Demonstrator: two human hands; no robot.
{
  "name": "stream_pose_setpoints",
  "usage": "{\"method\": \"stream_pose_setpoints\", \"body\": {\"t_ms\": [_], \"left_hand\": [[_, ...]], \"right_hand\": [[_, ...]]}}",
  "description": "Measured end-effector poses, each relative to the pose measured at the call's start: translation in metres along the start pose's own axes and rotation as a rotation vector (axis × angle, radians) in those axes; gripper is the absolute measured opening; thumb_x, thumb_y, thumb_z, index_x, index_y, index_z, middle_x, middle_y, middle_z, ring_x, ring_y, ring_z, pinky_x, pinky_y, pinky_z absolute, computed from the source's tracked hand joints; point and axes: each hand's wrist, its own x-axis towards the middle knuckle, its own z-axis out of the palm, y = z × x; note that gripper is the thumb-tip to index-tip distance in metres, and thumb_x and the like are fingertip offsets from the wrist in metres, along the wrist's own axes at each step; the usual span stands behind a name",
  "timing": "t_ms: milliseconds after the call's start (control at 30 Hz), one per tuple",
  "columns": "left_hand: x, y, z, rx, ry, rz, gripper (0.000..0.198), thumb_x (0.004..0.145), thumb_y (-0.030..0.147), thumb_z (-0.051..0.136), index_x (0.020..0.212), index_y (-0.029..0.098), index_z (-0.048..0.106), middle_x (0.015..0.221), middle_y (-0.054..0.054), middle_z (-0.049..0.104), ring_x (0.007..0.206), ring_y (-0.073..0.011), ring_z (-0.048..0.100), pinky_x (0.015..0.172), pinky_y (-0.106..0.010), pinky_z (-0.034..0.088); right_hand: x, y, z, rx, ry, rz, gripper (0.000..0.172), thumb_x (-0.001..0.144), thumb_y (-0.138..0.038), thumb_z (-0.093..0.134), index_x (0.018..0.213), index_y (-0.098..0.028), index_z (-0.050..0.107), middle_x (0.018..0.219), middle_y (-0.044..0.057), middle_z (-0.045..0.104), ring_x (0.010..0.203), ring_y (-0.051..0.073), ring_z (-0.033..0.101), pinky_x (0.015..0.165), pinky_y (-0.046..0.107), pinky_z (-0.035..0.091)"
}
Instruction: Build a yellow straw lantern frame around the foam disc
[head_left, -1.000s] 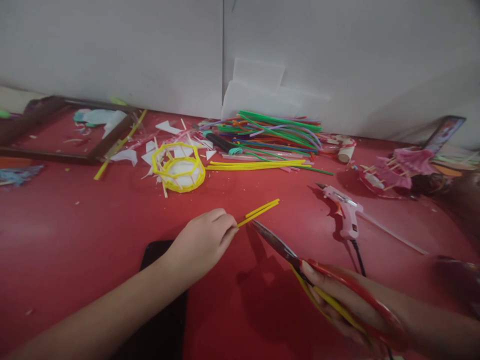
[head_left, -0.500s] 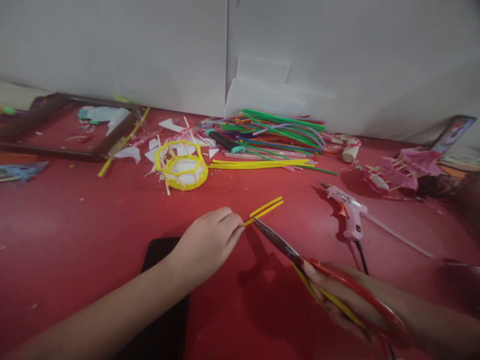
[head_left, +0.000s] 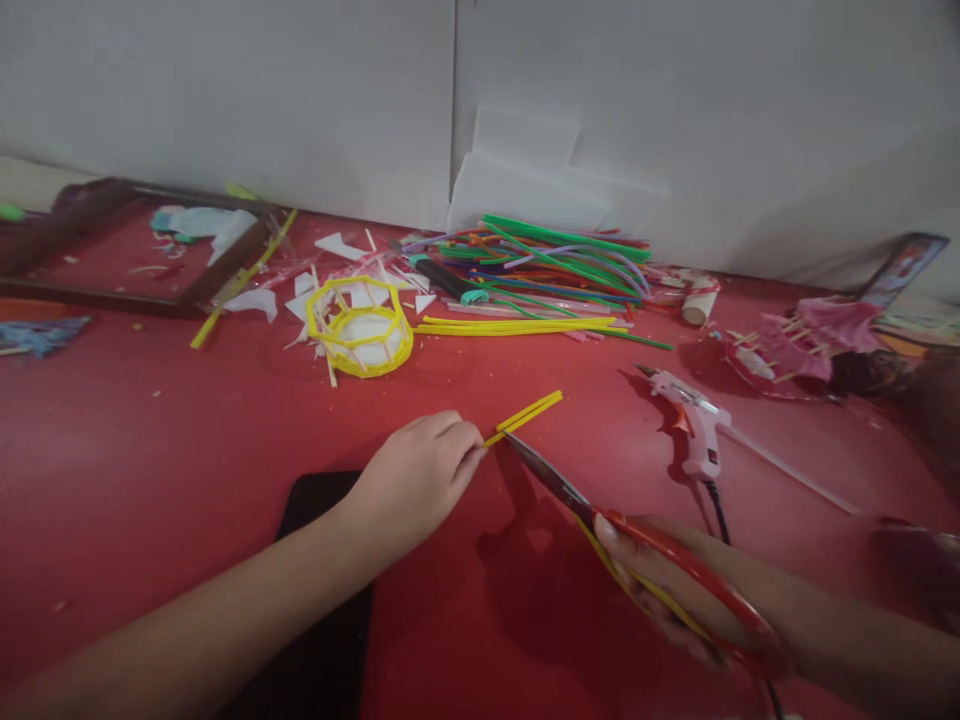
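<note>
My left hand point(head_left: 420, 480) is closed, pinching the near end of a yellow pipe cleaner point(head_left: 531, 421). A shorter yellow piece point(head_left: 525, 411) lies alongside it, their far ends close together. My right hand point(head_left: 667, 560) grips red-handled scissors point(head_left: 551, 474), whose blade tips touch or nearly touch the yellow pipe cleaner just beyond my left fingers. Another yellow strip point(head_left: 596, 549) runs under the scissors along my right hand; whether the fingers hold it is unclear. Beyond my left hand stands a small yellow basket-like frame point(head_left: 401, 348) with thin pale uprights.
A pink glue gun point(head_left: 703, 430) with a stick in it lies to the right. Colourful pipe cleaners point(head_left: 562, 255) are heaped at the back, with yellow ones point(head_left: 517, 327) in front. A black flat object point(head_left: 319, 500) lies beneath my left arm. A dark frame point(head_left: 191, 295) rests back left.
The two yellow pieces have drawn closer together at their far ends. Both hands and the scissors shift slightly left in view, as does the whole scene.
</note>
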Motion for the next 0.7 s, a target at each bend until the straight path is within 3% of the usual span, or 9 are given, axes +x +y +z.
{"method": "stream_pose_setpoints", "body": {"t_ms": [433,700], "left_hand": [[0.001,0.001,-0.001,0.028,0.021,0.012,0.02,0.102,0.018,0.054,0.09,0.015,0.071,0.088,-0.005,0.07,0.082,-0.0202,0.067,0.072,-0.031,0.046],[0.0,0.001,-0.001,0.041,-0.005,0.007,0.02,0.102,0.02,0.053,0.094,0.015,0.071,0.091,-0.006,0.07,0.084,-0.0219,0.067,0.073,-0.033,0.047]], "right_hand": [[0.009,0.019,-0.019,-0.155,-0.053,-0.09,0.069,0.084,-0.09,0.046,0.086,-0.022,0.056,0.047,-0.006,0.05,0.036,0.007,0.042,0.033,0.014,0.033],[0.016,0.025,-0.03,-0.216,0.02,-0.204,0.066,0.085,-0.086,0.053,0.081,-0.021,0.057,0.052,-0.002,0.057,0.038,0.009,0.048,0.035,0.018,0.037]]}}
